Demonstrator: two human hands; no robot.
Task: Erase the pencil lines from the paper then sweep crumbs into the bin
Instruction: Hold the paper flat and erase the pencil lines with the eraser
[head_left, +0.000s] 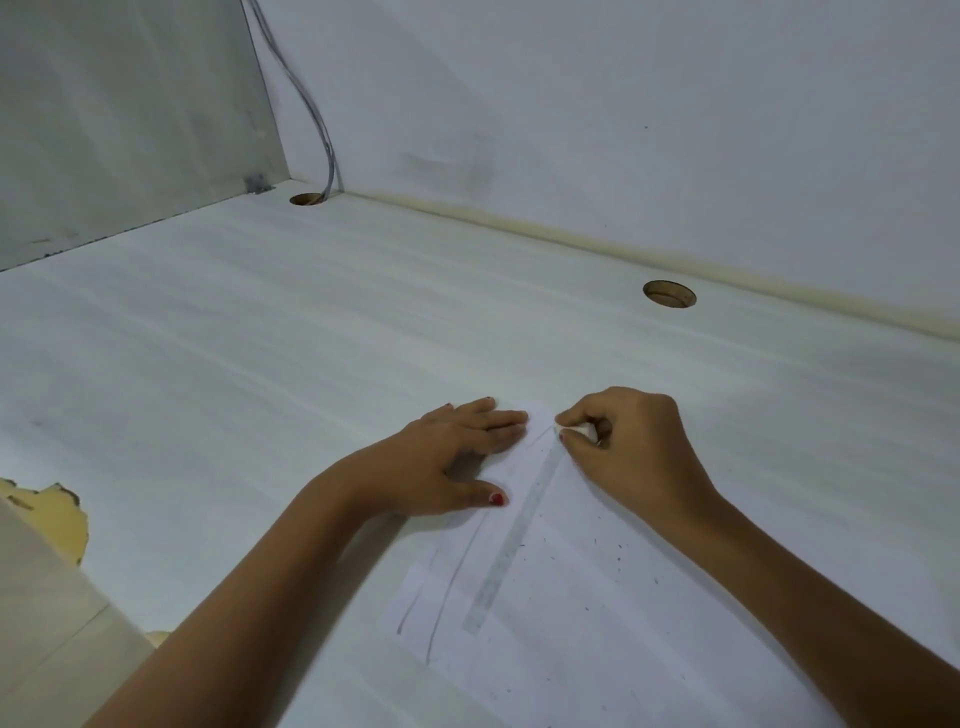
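White desk (260, 338): left hand (457, 457) flat on paper (597, 597), right hand (634, 447) pinches eraser (574, 430).

Left hand (462, 457) flat, fingers straight, right hand (634, 447) curled, pinching

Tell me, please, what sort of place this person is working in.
Probably a built-in study or office workstation in a corner: a pale desktop with a round cable hole, a cable dropping down the wall, and the right hand gripping an eraser on paper.
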